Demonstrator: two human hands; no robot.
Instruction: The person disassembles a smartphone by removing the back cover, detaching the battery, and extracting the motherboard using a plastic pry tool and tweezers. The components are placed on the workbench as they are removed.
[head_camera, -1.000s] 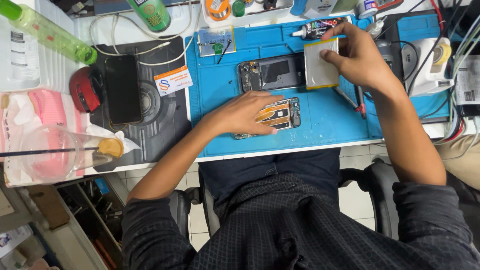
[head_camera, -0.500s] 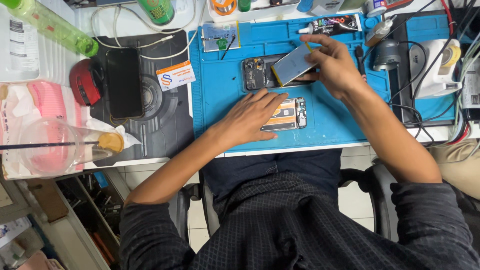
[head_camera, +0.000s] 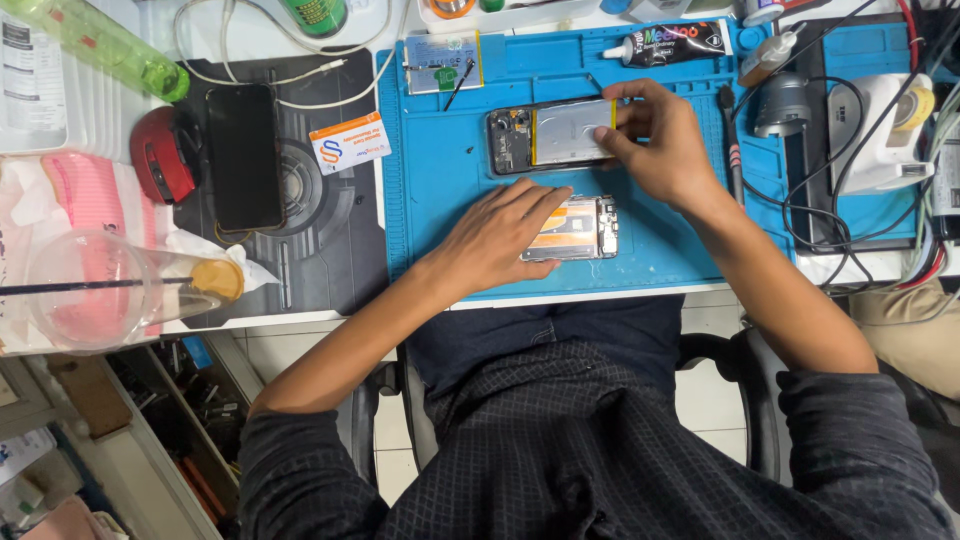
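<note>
Blue silicone covers the middle of the bench: a repair mat (head_camera: 450, 200), and every place below is given from it. Near the mat's upper middle lies an opened phone body (head_camera: 510, 140), its dark circuit board showing at the left end. A silver battery (head_camera: 568, 132) with a yellow edge sits in that body. The right hand (head_camera: 660, 145) rests over the battery's right end, fingertips (head_camera: 606, 132) pinched on it, thumb below and fingers above, so the grasp is on the battery. Just below, toward the mat's front edge, a second opened phone frame (head_camera: 585, 228) with orange and silver parts lies flat. The left hand (head_camera: 505, 235) lies palm down over its left part, fingers spread loose and flat, pressing rather than gripping.

At the mat's top edge a black glue tube (head_camera: 675, 44) lies on its side, and a flat battery pack (head_camera: 440, 62) with tweezers (head_camera: 460, 82) across it sits at the top left corner. Left of the mat a black phone (head_camera: 245, 155) lies face down on a dark desk pad (head_camera: 320, 230), beside a white and orange card (head_camera: 350, 143) and a red computer mouse (head_camera: 165, 160). Farther left stand a clear plastic cup (head_camera: 90, 290) and a green bottle (head_camera: 110, 45).
</note>
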